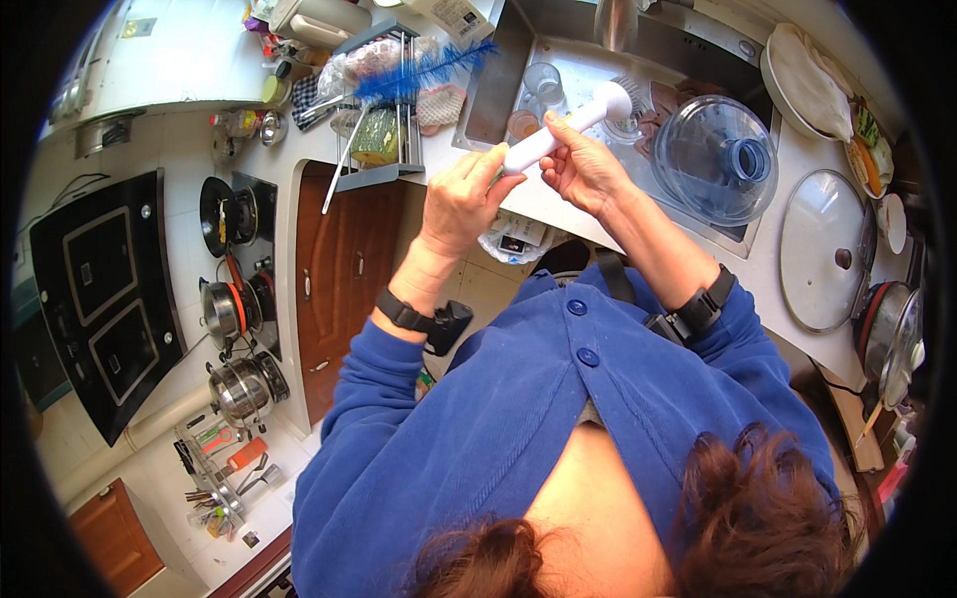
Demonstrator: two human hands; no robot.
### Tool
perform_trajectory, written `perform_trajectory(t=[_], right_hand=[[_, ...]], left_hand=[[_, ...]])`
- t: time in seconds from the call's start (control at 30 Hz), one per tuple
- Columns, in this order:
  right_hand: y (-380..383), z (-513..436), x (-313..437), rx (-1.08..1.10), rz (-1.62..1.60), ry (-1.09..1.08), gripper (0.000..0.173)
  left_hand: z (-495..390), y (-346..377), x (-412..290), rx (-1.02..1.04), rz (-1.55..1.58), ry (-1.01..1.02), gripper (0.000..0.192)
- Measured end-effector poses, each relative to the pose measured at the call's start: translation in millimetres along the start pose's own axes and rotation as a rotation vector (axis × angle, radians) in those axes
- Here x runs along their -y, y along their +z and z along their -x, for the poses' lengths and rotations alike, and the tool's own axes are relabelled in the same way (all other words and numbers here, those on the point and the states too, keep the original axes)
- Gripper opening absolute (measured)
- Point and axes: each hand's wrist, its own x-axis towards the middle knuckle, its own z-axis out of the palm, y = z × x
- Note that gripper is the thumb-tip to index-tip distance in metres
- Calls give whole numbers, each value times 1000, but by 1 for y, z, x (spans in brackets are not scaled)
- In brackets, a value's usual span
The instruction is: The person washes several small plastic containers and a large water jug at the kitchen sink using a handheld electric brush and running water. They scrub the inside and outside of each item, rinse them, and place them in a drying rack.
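Note:
Both hands are raised over the front edge of the sink on a white plastic dish brush (549, 140). My left hand (465, 193) pinches the lower end of its handle between thumb and fingers. Around the middle of the handle, my right hand (587, 168) has its thumb on top and fingers curled beneath. The round brush head (614, 101) points up and right, bristles facing the sink. Below it, in the steel sink (493, 97), stand a clear drinking glass (543, 82) and other glassware. A large clear plastic water jug (699, 157) with a blue neck lies at the sink's right.
Left of the sink, a grey rack (381, 176) holds a green squash (376, 138); a blue bristle brush (422, 72) lies across it. On the right counter are a glass pot lid (826, 250) and a covered bowl (804, 82). Pots (222, 310) stand by the hob at left.

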Motion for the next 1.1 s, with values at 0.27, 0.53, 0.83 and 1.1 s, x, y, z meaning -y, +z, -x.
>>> perform_trajectory(t=[0.27,0.53,0.83,1.1], right_hand=[[2,-1,-1,-14,-55,9,25],[-11,-7,-1,-51,-26,49,29],[3,0,-2,-83,-35,-4,23],[-4,-6,-9,-82,-19,86,24]], left_hand=[[10,20,-7,-53,746,-772,34],[-5,12,1,-26,4,121,40],[5,16,-7,11,729,-767,25],[4,3,12,6,28,195,38]])
